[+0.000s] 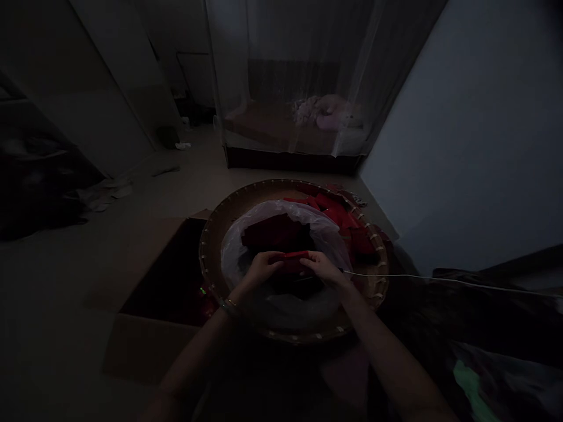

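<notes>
Both hands are over a round woven bamboo tray (220, 211). My left hand (264, 266) grips one end of a small red piece (295, 255), thumb and fingers closed on it. At its other end, my right hand (324, 268) pinches the same piece. It looks flat or folded, but the dim light hides its kind. Beneath lies a whitish plastic bag (233, 240), spread open, with a dark red bundle (270, 231) in it. Several glossy red pieces (332, 208) are heaped along the tray's far right side.
An open cardboard box (147, 334) stands left of the tray. A thin white cord (409, 275) stretches from near my right wrist to the right. Behind is a bed (264, 123) under a net curtain; a pale wall (461, 129) rises at right. Dark cloth lies at lower right.
</notes>
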The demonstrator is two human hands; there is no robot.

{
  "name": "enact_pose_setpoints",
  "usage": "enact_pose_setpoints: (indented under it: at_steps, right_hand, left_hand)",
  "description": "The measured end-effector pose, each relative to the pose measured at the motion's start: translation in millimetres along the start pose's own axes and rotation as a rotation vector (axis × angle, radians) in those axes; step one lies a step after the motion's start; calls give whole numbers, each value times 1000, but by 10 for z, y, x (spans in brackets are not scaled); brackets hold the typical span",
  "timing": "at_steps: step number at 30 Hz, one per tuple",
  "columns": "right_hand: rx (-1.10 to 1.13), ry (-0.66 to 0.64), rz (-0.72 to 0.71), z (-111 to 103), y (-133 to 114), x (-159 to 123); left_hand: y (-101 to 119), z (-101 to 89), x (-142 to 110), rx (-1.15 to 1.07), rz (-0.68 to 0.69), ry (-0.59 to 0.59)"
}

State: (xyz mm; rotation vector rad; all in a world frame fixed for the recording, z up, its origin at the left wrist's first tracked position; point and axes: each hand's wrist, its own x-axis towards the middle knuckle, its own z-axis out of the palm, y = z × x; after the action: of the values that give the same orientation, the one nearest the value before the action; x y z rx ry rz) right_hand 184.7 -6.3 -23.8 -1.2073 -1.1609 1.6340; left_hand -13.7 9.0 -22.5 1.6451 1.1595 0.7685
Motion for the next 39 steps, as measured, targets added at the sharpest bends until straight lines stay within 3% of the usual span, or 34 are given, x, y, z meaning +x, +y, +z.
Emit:
enact_pose_setpoints:
  at_steps: [7,9,13,15,17,20,24,26,28,32,39]
  right_hand:
    - [-36,-223,59,53,-114,-117]
    - [-82,-179,70,58,-93,-90]
    - [-110,-155,29,82,-74,-15]
    - [-124,-170,-22,128,-91,-10]
    - [-154,-171,-42,185,-111,-33]
    - [-181,-203,-3,211,-135,-84]
    - [-212,-119,-39,9,-196,-46]
    - [-352,32,-139,-162,-225,40]
    - [-659,147,-230,-315,-217,145]
    - [-1103,4,-379,-439,-68,323]
    - [-1331,-16,-282,-388,72,460]
  left_hand:
    - [-48,-8,-11,-68,70,-167]
    - [-38,3,-51,72,136,-115]
    - [65,73,-154,603,355,113]
    - [111,124,-180,744,439,134]
    - [111,165,-176,768,504,121]
    - [36,177,-145,716,475,130]
    - [-35,138,-126,649,408,178]
    - [-30,127,-127,612,399,217]
    - [-23,126,-128,589,401,240]
    - [-37,128,-132,555,403,254]
    - [-39,110,-162,506,333,268]
